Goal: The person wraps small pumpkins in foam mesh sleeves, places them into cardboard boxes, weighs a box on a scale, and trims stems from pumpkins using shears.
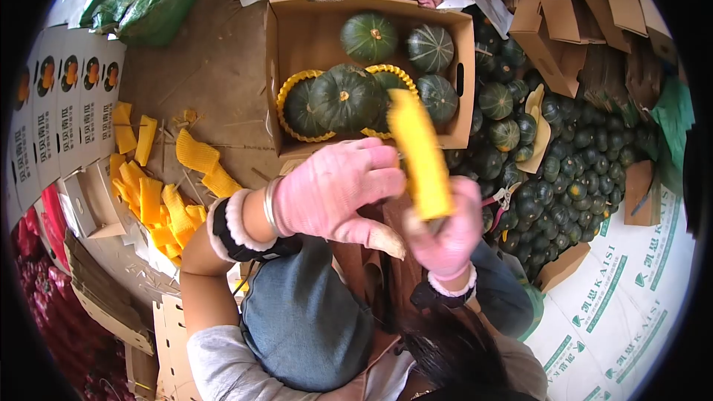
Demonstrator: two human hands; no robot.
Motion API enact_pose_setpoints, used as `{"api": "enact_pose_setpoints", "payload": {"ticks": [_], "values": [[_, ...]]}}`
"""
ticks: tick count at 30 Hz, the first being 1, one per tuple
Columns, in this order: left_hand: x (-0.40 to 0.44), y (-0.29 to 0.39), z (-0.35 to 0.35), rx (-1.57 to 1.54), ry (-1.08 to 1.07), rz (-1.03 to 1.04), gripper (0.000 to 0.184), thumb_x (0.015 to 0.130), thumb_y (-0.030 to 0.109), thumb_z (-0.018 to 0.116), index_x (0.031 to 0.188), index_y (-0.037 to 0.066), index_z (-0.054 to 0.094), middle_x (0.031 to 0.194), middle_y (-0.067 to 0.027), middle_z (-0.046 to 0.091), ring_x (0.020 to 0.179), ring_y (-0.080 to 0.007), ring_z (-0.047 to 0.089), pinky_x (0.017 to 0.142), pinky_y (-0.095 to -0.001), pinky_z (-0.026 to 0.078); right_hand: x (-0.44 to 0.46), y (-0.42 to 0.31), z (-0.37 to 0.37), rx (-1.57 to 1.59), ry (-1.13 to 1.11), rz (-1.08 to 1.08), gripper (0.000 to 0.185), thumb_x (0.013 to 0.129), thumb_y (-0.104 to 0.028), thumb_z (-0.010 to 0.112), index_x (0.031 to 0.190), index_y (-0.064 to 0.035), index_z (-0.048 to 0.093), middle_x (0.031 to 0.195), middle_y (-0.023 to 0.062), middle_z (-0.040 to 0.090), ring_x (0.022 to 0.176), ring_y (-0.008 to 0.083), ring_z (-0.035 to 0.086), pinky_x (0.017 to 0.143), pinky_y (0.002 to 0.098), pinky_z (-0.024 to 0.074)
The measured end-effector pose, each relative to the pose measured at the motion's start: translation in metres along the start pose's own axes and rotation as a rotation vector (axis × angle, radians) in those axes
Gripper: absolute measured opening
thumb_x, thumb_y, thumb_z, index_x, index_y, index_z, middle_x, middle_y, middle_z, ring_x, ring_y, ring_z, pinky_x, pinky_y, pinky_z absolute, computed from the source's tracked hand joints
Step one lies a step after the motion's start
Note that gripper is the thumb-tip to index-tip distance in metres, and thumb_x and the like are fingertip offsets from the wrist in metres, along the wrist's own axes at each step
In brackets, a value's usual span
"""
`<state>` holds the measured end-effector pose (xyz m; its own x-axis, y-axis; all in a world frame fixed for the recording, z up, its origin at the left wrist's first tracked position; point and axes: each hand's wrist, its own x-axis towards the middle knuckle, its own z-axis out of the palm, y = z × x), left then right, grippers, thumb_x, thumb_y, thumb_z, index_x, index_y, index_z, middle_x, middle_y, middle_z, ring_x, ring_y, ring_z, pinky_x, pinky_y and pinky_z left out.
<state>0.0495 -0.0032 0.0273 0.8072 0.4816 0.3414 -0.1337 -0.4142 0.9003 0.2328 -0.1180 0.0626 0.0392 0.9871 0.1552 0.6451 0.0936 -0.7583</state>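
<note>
1. One massive heap of loose dark green squash [572,178] takes up the right side, next to some loose cardboard and a white sheet [624,289] with green print.
2. White printed cartons [70,96] are lined up over on the left.
3. Open cardboard box [308,41] sits in front of the person, with six squash visible in it. One is by the top edge, one's near the top right corner and another is along the right edge.
4. Loose pile of yellow sleeves [152,200] on the floor, left of the box.
5. Biggest squash in the box [345,96] is close to the bottom edge, between two that wear yellow netting: the netted squash [301,108] by the bottom left corner, plus a second one [391,87] mostly covered up.
6. Left hand [334,191], pink glove: not clenched on anything, fingers slightly bent, thumb well apart from them. It's right beside the held sleeve; can't tell if they touch.
7. Right hand [449,230], also pink glove: pinching the lower end of the held sleeve between thumb and fingers.
8. That held sleeve [421,156] is yellow, a bit blurry, and tilted up over the box's bottom edge.
9. Red-handled clippers [503,197] lie by the heap, right of the right hand.
</note>
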Motion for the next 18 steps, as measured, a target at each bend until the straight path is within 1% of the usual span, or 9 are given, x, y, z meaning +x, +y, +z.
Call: {"api": "enact_pose_setpoints", "payload": {"ticks": [2, 4, 7, 12, 13, 15, 16, 17, 18], "values": [[0.003, -0.001, 0.010, 0.004, 0.119, 0.012, 0.055, 0.075, 0.056, 0.067, 0.084, 0.004, 0.053, 0.079, -0.0128, 0.049, 0.072, -0.0344, 0.052, 0.063, -0.0417, 0.044, 0.004, -0.008, 0.011, 0.399, -0.146, 0.107, 0.053, 0.065, -0.016, 0.083, 0.104, -0.0024, 0.051, 0.102, 0.0122, 0.052, 0.088, 0.0256, 0.056, 0.077, 0.0342, 0.0454], [0.000, 0.001, 0.007, 0.017, 0.047, -0.069, 0.048, 0.080, 0.051, 0.064, 0.089, 0.005, 0.054, 0.082, -0.0135, 0.053, 0.074, -0.0364, 0.054, 0.065, -0.0432, 0.045, 0.012, -0.018, 0.015, 0.908, -0.212, 0.274, 0.074, 0.061, -0.025, 0.089, 0.115, -0.0027, 0.043, 0.112, 0.0107, 0.051, 0.100, 0.0227, 0.054, 0.088, 0.0343, 0.0429], [-0.008, -0.003, 0.016, -0.159, 0.113, -0.002, 0.039, 0.085, 0.043, 0.062, 0.093, 0.006, 0.055, 0.085, -0.0145, 0.056, 0.078, -0.0377, 0.057, 0.067, -0.0431, 0.046, 0.014, -0.012, 0.014, 1.263, -0.190, 0.441, 0.095, 0.056, -0.035, 0.092, 0.124, -0.0028, 0.034, 0.118, 0.0077, 0.049, 0.109, 0.0182, 0.049, 0.097, 0.0340, 0.0375], [-0.008, -0.006, 0.011, -0.118, 0.211, -0.021, 0.024, 0.081, 0.023, 0.068, 0.091, 0.006, 0.055, 0.082, -0.0141, 0.055, 0.076, -0.0365, 0.056, 0.067, -0.0422, 0.047, 0.019, -0.007, 0.025, 0.742, 0.024, 0.352, 0.062, 0.069, -0.027, 0.086, 0.108, -0.0032, 0.045, 0.106, 0.0056, 0.054, 0.096, 0.0141, 0.054, 0.086, 0.0288, 0.0436], [-0.011, -0.004, 0.004, -0.071, 0.214, -0.041, 0.024, 0.078, 0.020, 0.070, 0.091, 0.006, 0.055, 0.081, -0.0138, 0.054, 0.075, -0.0362, 0.056, 0.067, -0.0423, 0.047, 0.024, -0.009, 0.026, 0.755, 0.109, 0.269, 0.041, 0.077, -0.018, 0.080, 0.095, -0.0051, 0.045, 0.097, 0.0044, 0.054, 0.084, 0.0116, 0.054, 0.077, 0.0257, 0.0454], [-0.011, -0.002, 0.002, 0.078, 0.294, -0.072, 0.027, 0.069, 0.007, 0.073, 0.087, 0.005, 0.053, 0.078, -0.0128, 0.051, 0.072, -0.0355, 0.053, 0.065, -0.0418, 0.046, 0.029, -0.002, 0.026, 0.730, 0.217, 0.255, 0.036, 0.079, -0.011, 0.073, 0.089, -0.0087, 0.039, 0.088, 0.0017, 0.045, 0.076, 0.0097, 0.045, 0.071, 0.0238, 0.0401], [-0.011, 0.007, 0.000, 0.072, 0.284, -0.282, 0.027, 0.068, 0.004, 0.071, 0.089, 0.003, 0.055, 0.082, -0.0133, 0.053, 0.076, -0.0354, 0.055, 0.066, -0.0398, 0.047, 0.032, -0.006, 0.028, 0.684, 0.283, 0.325, 0.036, 0.078, -0.012, 0.071, 0.086, -0.0112, 0.035, 0.083, -0.0008, 0.039, 0.074, 0.0087, 0.038, 0.069, 0.0225, 0.0355], [-0.010, 0.004, 0.003, 0.049, 0.331, -0.328, 0.029, 0.067, 0.003, 0.071, 0.092, 0.003, 0.056, 0.083, -0.0142, 0.054, 0.079, -0.0362, 0.056, 0.068, -0.0392, 0.048, 0.024, 0.007, 0.030, 0.707, 0.272, 0.198, 0.029, 0.082, 0.001, 0.065, 0.097, -0.0046, 0.042, 0.095, 0.0055, 0.049, 0.085, 0.0113, 0.051, 0.077, 0.0245, 0.0441], [-0.011, -0.001, 0.006, 0.030, 0.380, -0.374, 0.032, 0.067, 0.002, 0.071, 0.096, 0.003, 0.057, 0.084, -0.0151, 0.055, 0.082, -0.0370, 0.057, 0.071, -0.0386, 0.048, 0.027, 0.002, 0.034, 0.627, 0.296, 0.217, 0.030, 0.082, 0.001, 0.064, 0.101, -0.0040, 0.042, 0.096, 0.0059, 0.049, 0.087, 0.0122, 0.051, 0.079, 0.0253, 0.0442]]}}
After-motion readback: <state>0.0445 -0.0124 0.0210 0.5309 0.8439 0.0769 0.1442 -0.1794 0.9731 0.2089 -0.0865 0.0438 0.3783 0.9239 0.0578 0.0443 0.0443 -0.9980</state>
